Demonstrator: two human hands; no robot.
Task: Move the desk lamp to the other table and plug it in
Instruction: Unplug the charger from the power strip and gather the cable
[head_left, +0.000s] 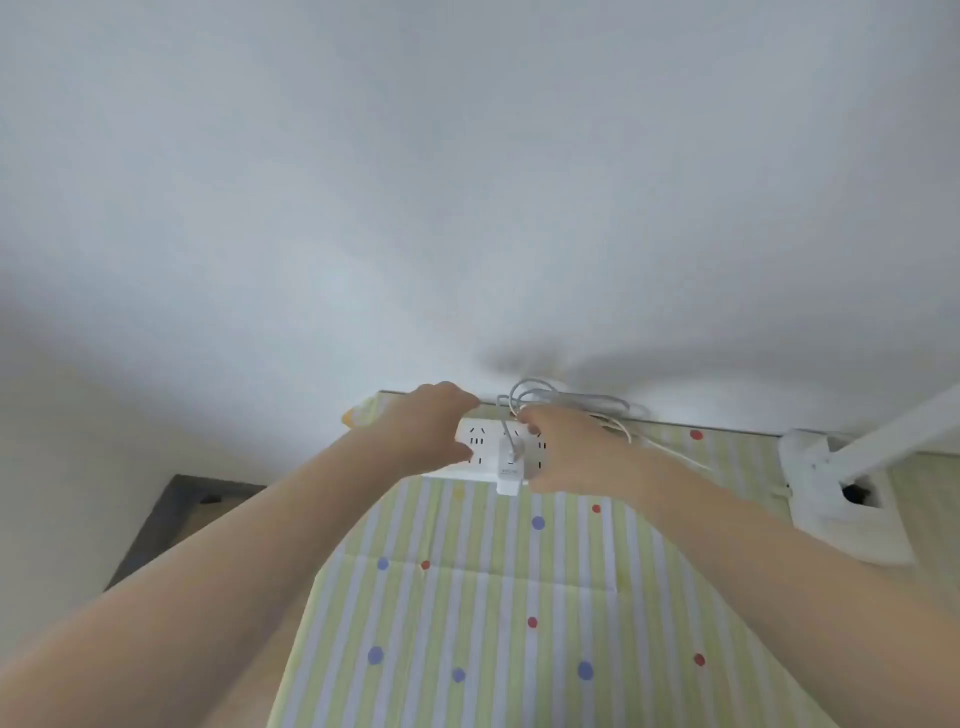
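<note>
A white power strip (480, 449) lies at the far edge of the table (467, 623), against the wall. My left hand (426, 426) grips its left end. My right hand (566, 449) holds the white plug adapter (509, 470), which sits in the strip's middle sockets. Its white cable (550, 397) loops behind the strip and runs right toward the white desk lamp (841, 493). The lamp stands on its square base at the table's right, its arm slanting up and out of view.
The table wears a cloth with green and white stripes and coloured dots. A white wall (467, 208) rises directly behind it. To the left, past the table edge, lies a grey floor patch (176, 519).
</note>
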